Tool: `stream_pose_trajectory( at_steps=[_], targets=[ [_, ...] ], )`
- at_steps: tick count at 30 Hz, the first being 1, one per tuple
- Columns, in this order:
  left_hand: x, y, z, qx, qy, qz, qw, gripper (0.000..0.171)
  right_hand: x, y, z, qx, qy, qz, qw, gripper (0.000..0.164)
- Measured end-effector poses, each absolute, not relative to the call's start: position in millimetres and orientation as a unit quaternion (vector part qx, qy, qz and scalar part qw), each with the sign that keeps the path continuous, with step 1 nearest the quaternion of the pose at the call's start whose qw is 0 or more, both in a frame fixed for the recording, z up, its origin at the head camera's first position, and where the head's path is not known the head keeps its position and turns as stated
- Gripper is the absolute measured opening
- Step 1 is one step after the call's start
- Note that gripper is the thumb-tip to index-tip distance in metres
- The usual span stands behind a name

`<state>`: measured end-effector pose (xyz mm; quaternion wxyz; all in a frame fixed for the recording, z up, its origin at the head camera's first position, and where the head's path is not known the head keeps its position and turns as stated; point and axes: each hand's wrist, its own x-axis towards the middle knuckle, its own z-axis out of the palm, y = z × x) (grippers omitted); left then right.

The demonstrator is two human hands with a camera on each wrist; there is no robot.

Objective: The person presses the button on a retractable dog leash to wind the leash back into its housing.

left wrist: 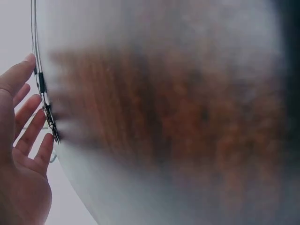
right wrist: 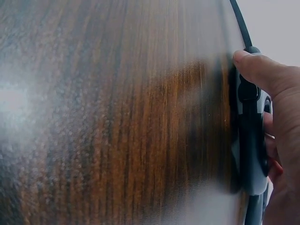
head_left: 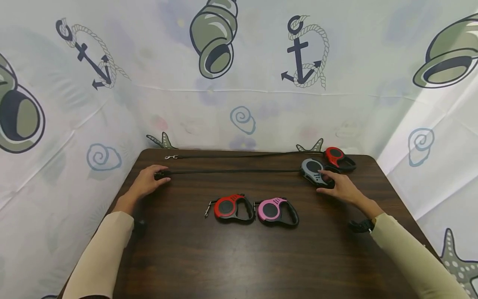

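Note:
A grey retractable leash (head_left: 313,171) lies at the right of the dark wooden table, its black strap (head_left: 231,171) stretched straight leftward. My right hand (head_left: 341,187) grips its black handle (right wrist: 253,154), the thumb on the near side and the fingers behind. At the strap's far left end is a metal clip (left wrist: 50,123) with a black sleeve. Around that end stands my left hand (head_left: 146,182), with thumb and fingers spread apart beside the clip. In the left wrist view its fingers are nearly straight and the thumb tip is right at the strap.
Behind lies a red retractable leash (head_left: 335,154), its strap (head_left: 246,156) drawn out to a silver clip (head_left: 171,157). Another red leash (head_left: 228,207) and a pink leash (head_left: 270,209) lie side by side mid-table. A patterned cloth (head_left: 179,112) hangs behind the table.

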<state>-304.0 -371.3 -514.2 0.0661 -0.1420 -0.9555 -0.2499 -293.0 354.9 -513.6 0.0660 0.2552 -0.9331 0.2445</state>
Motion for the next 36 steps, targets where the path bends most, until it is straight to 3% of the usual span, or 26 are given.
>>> stream_pose_trajectory(
  at_steps=[20, 36],
  targets=[
    [-322.7, -377.1, -505.2, -0.136, -0.969, -0.204, 0.036, 0.043, -297.6, 354.5, -514.8, 0.258, -0.932, 0.246, 0.070, 0.070],
    [-328.2, -374.7, -501.8, -0.119, -0.971, -0.205, 0.029, 0.020, -297.7, 355.8, -519.2, 0.252, -0.933, 0.247, 0.072, 0.072]
  ],
)
